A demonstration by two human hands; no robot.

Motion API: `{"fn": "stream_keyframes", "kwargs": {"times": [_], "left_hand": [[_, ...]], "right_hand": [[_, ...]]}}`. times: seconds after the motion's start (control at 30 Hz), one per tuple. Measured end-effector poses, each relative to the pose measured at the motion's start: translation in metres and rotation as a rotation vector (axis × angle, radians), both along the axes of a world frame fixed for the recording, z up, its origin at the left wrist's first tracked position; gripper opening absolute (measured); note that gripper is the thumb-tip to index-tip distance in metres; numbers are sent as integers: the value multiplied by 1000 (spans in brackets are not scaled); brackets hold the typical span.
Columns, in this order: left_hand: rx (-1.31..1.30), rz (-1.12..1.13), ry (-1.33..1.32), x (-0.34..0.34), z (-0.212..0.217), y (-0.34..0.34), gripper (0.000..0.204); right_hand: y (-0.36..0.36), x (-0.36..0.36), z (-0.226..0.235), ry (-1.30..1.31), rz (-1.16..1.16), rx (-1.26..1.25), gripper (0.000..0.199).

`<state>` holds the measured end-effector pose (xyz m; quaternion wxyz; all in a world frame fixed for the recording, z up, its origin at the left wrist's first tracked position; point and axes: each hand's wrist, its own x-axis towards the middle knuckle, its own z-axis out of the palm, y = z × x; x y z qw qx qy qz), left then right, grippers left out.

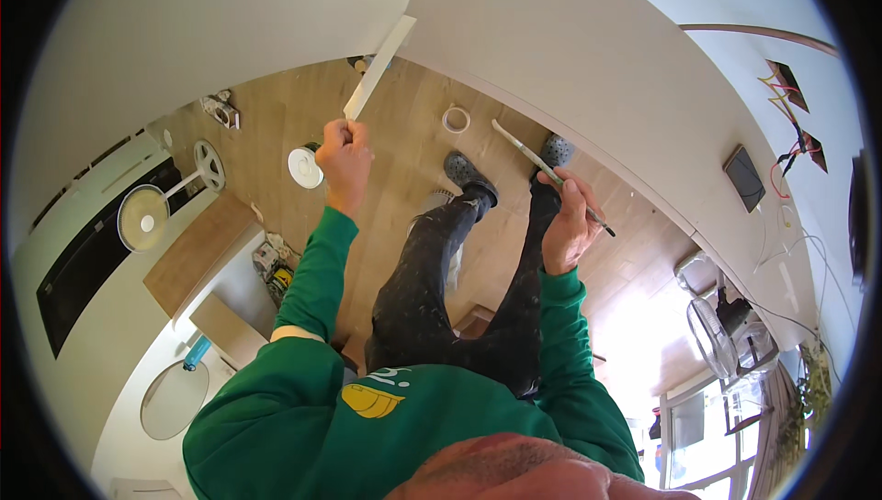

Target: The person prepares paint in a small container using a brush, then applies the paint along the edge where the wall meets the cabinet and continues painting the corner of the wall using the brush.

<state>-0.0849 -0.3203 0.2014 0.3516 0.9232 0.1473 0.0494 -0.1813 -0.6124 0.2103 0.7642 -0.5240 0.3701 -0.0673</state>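
My left hand is raised, its fingers pinched on the lower end of a long, pale strip of tape. The strip's upper end meets the wall near a corner edge. In my right hand is a slim paintbrush, its pale tip pointing up and left and its dark handle end sticking out below the fingers. The brush is apart from the wall. A roll of tape lies on the floor between the hands. Beside my left wrist, lower down, is a round white-topped container.
Loose wires stick out of wall openings on the right. A phone-like dark device rests near them. A standing fan is at the left, and tools sit by a wooden-topped cabinet. My shoes are on the wood floor.
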Motion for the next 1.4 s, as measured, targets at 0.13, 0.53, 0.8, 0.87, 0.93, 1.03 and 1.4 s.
{"fn": "stream_keyframes", "kwargs": {"times": [0.13,0.53,0.8,0.87,0.93,1.03,1.4], "left_hand": [[-106,91,26,-33,8,21,10],[-198,215,169,-120,20,54,12],[-34,137,491,-223,-10,188,16],[123,-9,477,-251,-31,243,25],[142,123,570,-262,-13,257,19],[213,198,639,-276,26,261,17],[8,620,454,-440,5,300,13]], "right_hand": [[15,0,2,-4,19,45,27],[41,-13,19,2,49,30,27],[51,-33,31,-15,24,-109,28],[51,-34,37,-14,28,-73,28],[53,-37,43,14,61,-7,29],[57,-37,48,37,200,-51,28],[88,-26,42,-99,563,-34,35]]}}
